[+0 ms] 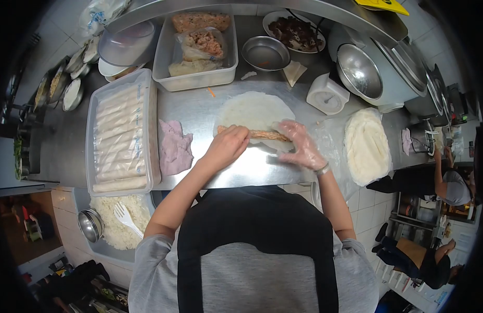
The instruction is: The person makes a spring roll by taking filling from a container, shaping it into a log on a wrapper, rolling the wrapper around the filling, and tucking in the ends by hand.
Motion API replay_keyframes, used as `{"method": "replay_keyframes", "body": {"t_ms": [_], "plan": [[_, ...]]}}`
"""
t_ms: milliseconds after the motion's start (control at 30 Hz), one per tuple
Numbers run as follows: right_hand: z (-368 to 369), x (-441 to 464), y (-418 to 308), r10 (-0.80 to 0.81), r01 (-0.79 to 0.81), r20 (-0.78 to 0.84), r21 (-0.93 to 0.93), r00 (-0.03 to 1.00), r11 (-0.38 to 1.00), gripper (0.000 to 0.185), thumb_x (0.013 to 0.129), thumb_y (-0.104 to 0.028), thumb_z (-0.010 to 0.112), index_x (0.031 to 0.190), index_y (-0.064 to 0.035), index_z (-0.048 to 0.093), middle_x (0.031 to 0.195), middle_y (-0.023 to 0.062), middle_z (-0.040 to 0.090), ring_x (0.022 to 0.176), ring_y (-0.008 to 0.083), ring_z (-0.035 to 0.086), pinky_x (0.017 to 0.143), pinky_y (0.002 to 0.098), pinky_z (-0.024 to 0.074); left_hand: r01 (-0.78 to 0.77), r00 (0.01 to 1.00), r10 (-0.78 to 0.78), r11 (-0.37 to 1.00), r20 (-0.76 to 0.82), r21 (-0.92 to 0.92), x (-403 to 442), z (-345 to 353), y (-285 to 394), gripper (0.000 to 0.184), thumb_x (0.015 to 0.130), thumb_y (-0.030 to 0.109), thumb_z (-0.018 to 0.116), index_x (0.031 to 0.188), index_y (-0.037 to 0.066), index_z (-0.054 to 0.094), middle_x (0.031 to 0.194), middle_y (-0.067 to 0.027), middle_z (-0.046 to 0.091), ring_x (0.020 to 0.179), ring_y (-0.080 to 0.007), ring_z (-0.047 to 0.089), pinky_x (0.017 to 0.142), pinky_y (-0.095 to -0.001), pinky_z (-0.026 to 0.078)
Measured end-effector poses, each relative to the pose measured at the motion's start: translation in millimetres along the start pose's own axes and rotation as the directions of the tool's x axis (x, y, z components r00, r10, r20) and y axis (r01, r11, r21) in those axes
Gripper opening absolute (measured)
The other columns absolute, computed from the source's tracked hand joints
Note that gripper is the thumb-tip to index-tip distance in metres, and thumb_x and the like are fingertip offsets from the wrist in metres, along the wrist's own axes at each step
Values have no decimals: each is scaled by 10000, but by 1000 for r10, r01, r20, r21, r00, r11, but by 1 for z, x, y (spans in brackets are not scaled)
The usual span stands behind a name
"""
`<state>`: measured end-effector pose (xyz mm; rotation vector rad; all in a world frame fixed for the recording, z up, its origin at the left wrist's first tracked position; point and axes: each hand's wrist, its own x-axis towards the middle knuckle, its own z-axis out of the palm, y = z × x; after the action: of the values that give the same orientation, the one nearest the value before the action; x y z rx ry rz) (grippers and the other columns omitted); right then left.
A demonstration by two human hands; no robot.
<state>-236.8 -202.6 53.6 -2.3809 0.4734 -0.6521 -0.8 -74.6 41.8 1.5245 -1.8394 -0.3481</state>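
Note:
A round, thin, whitish wrapper sheet (pixel 257 108) lies flat on the steel counter. Across its near part runs a long strip of orange-pink minced filling (pixel 267 135). My left hand (pixel 234 141) is bare and closed, its fingers pressed together over the left part of the strip. At the strip's right end is my right hand (pixel 303 145) in a clear plastic glove, slightly blurred. Its thumb and fingers are spread apart, and whether they touch the filling I cannot tell.
On the left stand a plastic tub of white rolls (pixel 121 133) and a crumpled purple cloth (pixel 174 147). Behind are a filling tub (pixel 194 81), a metal bowl (pixel 265 53) and a kitchen scale (pixel 327 94). A covered white stack (pixel 367 146) sits right; other people stand farther off.

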Motion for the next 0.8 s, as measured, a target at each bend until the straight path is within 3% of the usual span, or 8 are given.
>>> {"method": "replay_keyframes", "body": {"t_ms": [67, 233, 333, 400, 533, 600, 700, 800], "plan": [[10, -1, -7, 65, -74, -58, -169, 996, 983, 416, 774, -257, 725, 1115, -39, 629, 1148, 134, 599, 1091, 350, 531, 931, 423, 436, 83, 996, -82, 996, 34, -12, 15, -8, 0, 87, 888, 129, 542, 897, 42, 534, 812, -152, 575, 784, -355, 579, 680, -433, 456], [18, 22, 40, 164, -184, -209, -77, 964, 980, 309, 748, -201, 716, 952, 12, 625, 1076, 144, 614, 1012, 346, 549, 902, 421, 445, 151, 988, -151, 987, -7, 51, 49, -16, -13, 111, 896, 138, 538, 939, 35, 538, 880, -165, 598, 813, -363, 581, 685, -432, 453], [19, 37, 59, 190, -224, -229, -131, 955, 966, 273, 758, -175, 693, 947, 12, 632, 1065, 151, 619, 1022, 347, 550, 897, 413, 449, 4, 958, 45, 985, -282, 173, 55, -17, -9, 179, 900, 148, 543, 1029, 26, 563, 1022, -164, 611, 966, -347, 576, 818, -424, 454], [24, 40, 76, 272, -299, -189, -134, 944, 945, 256, 758, -165, 681, 938, 11, 632, 1070, 157, 619, 1018, 353, 553, 897, 412, 447, 25, 998, -26, 1000, 64, 11, 37, -1, -20, 356, 897, 175, 560, 1213, 13, 527, 1235, -170, 558, 1183, -332, 497, 1007, -439, 381], [24, 50, 79, 329, -351, -146, -169, 933, 921, 227, 774, -130, 655, 960, -1, 635, 1032, 163, 619, 988, 357, 560, 889, 418, 448, -34, 990, -4, 964, 141, 265, 8, 32, -35, 578, 886, 219, 583, 1386, 5, 387, 1414, -177, 430, 1339, -331, 365, 1125, -485, 257], [24, 57, 58, 29, -199, -434, -351, 901, 915, 211, 784, -87, 629, 983, -19, 636, 993, 161, 611, 965, 351, 563, 870, 417, 454, -54, 993, 21, 958, 117, 281, 6, 33, -38, 561, 883, 219, 586, 1370, 6, 405, 1386, -174, 455, 1311, -329, 394, 1112, -476, 275], [47, 53, 51, -102, 45, -202, -270, 974, 962, 209, 785, -69, 626, 991, -32, 624, 982, 148, 597, 962, 335, 562, 855, 422, 462, -46, 994, 18, 963, 107, 265, 12, 29, -34, 506, 867, 218, 600, 1309, 11, 466, 1314, -159, 511, 1238, -321, 456, 1072, -456, 317], [64, 55, 15, -62, 68, 31, -271, 998, 960, 222, 763, -125, 673, 957, -34, 615, 993, 146, 591, 959, 327, 563, 853, 421, 466, 0, 994, -28, 968, 109, 251, 21, 22, -40, 429, 838, 215, 622, 1213, 23, 542, 1224, -132, 562, 1147, -306, 508, 1018, -438, 356]]}}
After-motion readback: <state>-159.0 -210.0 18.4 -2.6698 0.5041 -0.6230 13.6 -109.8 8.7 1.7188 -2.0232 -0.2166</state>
